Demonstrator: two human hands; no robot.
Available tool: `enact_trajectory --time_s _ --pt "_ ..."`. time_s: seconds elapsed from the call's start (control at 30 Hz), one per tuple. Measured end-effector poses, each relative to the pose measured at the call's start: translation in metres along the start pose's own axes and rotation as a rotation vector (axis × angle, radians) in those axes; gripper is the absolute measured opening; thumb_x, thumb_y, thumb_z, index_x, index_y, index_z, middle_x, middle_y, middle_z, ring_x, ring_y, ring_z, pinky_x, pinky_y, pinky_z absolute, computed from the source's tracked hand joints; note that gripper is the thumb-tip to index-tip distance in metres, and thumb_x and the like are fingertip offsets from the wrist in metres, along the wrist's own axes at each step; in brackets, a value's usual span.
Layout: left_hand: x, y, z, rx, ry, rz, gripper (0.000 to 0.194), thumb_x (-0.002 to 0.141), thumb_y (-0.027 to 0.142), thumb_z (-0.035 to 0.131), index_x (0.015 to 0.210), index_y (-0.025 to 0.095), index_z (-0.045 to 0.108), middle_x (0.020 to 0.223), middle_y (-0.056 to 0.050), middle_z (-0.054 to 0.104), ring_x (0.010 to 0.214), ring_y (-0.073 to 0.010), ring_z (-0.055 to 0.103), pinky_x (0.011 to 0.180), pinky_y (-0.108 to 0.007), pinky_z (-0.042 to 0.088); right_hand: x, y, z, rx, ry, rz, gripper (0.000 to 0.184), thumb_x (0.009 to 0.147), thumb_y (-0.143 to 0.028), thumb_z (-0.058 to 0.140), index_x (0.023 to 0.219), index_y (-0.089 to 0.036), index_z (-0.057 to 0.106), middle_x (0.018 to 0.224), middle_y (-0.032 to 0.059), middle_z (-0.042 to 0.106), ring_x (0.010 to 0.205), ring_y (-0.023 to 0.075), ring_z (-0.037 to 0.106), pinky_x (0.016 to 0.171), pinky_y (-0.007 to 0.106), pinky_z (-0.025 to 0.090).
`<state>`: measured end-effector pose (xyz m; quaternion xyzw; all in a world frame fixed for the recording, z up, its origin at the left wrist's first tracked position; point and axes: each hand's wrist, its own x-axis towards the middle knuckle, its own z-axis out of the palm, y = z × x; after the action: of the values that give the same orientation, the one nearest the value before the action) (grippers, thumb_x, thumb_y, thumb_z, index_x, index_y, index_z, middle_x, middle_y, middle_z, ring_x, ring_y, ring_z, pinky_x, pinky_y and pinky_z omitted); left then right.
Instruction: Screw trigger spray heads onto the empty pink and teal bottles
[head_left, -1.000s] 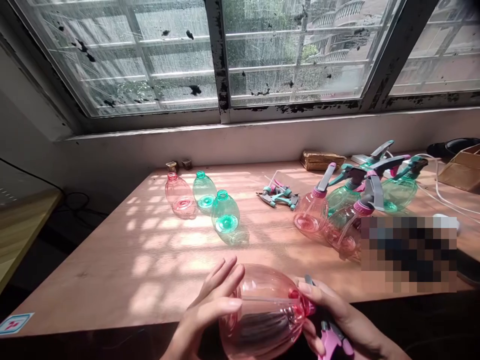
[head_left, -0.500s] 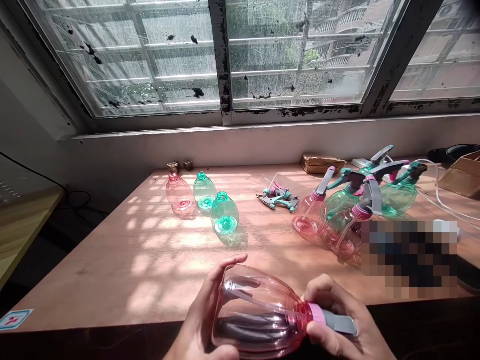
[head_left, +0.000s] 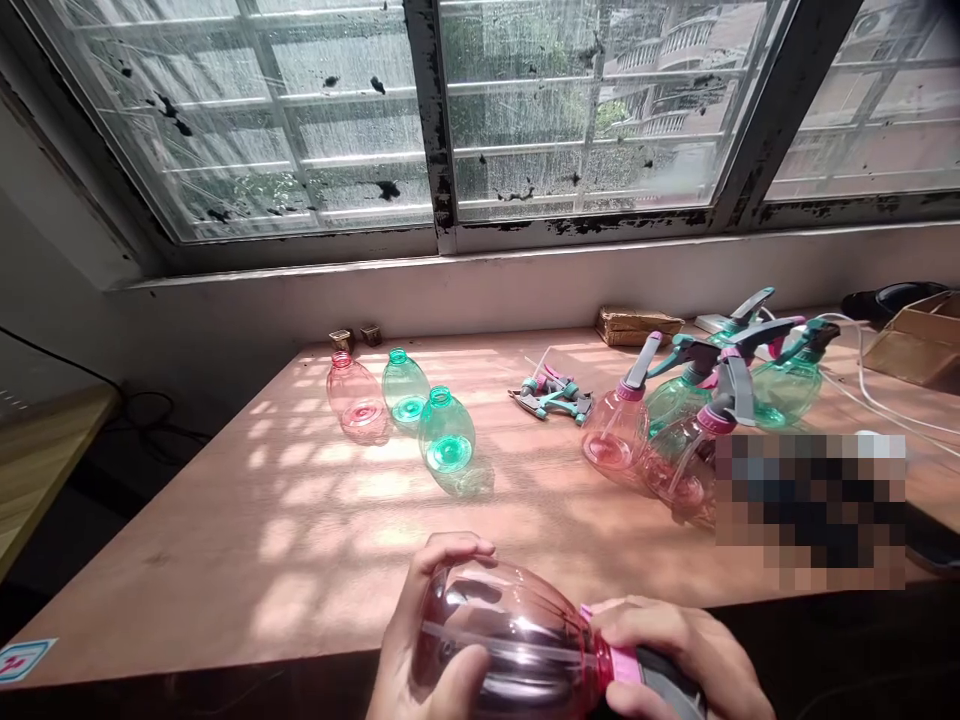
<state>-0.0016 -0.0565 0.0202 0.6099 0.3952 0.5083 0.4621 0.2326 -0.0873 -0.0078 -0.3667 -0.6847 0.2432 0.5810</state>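
At the bottom edge I hold a clear pink spray bottle (head_left: 510, 635) on its side above the near edge of the wooden table (head_left: 315, 520). My left hand (head_left: 427, 650) wraps round the bottle's fat base end. My right hand (head_left: 667, 650) is closed over the pink collar (head_left: 621, 662) and grey spray head at its neck. A thin tube shows inside the bottle.
Three capless bottles, one pink (head_left: 352, 395) and two green (head_left: 446, 435), stand at the table's left-centre. Loose spray heads (head_left: 551, 393) lie mid-table. Several assembled spray bottles (head_left: 697, 400) cluster at the right, beside a blurred patch, cables and a cardboard box (head_left: 919, 335).
The spray head has gone from beside the bottle neck onto it. My right hand has closed over the collar and the bottle has sunk lower in view.
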Motion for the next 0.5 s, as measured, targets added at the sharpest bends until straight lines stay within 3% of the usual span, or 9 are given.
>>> enact_trajectory --time_s 0.07,0.13,0.23,0.33,0.4,0.5 --pt "-0.001 0.002 0.004 0.015 0.031 0.065 0.049 0.082 0.062 0.067 0.121 0.033 0.06 0.119 -0.005 0.065 0.107 -0.0331 0.063 0.092 -0.042 0.052 0.001 -0.003 0.0 0.038 0.033 0.196 0.018 0.084 -0.046 0.076 0.094 -0.032 0.074 0.072 0.0043 0.078 0.058 0.025 0.071 0.053 0.032 0.055" --pt "-0.002 0.001 0.006 0.039 0.046 0.135 0.048 0.083 0.061 0.066 0.122 0.033 0.059 0.117 -0.005 0.064 0.11 -0.034 0.061 0.096 -0.045 0.049 0.003 -0.004 0.0 0.104 -0.001 0.372 0.023 0.082 -0.05 0.076 0.082 -0.027 0.072 0.065 0.0033 0.072 0.054 0.0214 0.066 0.05 0.028 0.05" --pt "-0.002 -0.003 0.009 0.053 0.058 0.21 0.048 0.083 0.06 0.066 0.123 0.034 0.058 0.116 -0.005 0.064 0.115 -0.0348 0.057 0.101 -0.048 0.046 0.01 -0.002 -0.001 0.217 -0.09 0.533 0.029 0.083 -0.052 0.074 0.08 -0.024 0.066 0.065 0.001 0.066 0.057 0.018 0.063 0.053 0.025 0.049" --pt "-0.001 -0.005 0.011 0.025 0.07 0.214 0.048 0.081 0.059 0.069 0.122 0.034 0.06 0.116 -0.006 0.064 0.116 -0.0349 0.056 0.104 -0.049 0.044 0.019 0.001 -0.008 0.168 -0.156 0.481 0.033 0.083 -0.055 0.071 0.082 -0.023 0.065 0.066 0.0004 0.065 0.058 0.0174 0.061 0.054 0.024 0.049" --pt "0.001 -0.007 0.011 -0.036 0.093 0.175 0.051 0.078 0.06 0.072 0.12 0.032 0.062 0.117 -0.006 0.064 0.117 -0.0354 0.056 0.105 -0.049 0.044 0.025 0.001 -0.017 0.088 -0.183 0.398 0.036 0.077 -0.057 0.078 0.089 -0.024 0.067 0.07 0.0013 0.069 0.061 0.0197 0.065 0.056 0.025 0.053" --pt "0.004 -0.011 0.01 -0.233 0.175 0.08 0.049 0.083 0.062 0.064 0.12 0.03 0.062 0.122 -0.007 0.063 0.12 -0.0367 0.057 0.101 -0.049 0.049 0.03 -0.003 -0.032 0.004 -0.238 0.322 0.052 0.065 -0.051 0.09 0.107 -0.027 0.07 0.097 0.006 0.078 0.086 0.0284 0.073 0.073 0.031 0.06"
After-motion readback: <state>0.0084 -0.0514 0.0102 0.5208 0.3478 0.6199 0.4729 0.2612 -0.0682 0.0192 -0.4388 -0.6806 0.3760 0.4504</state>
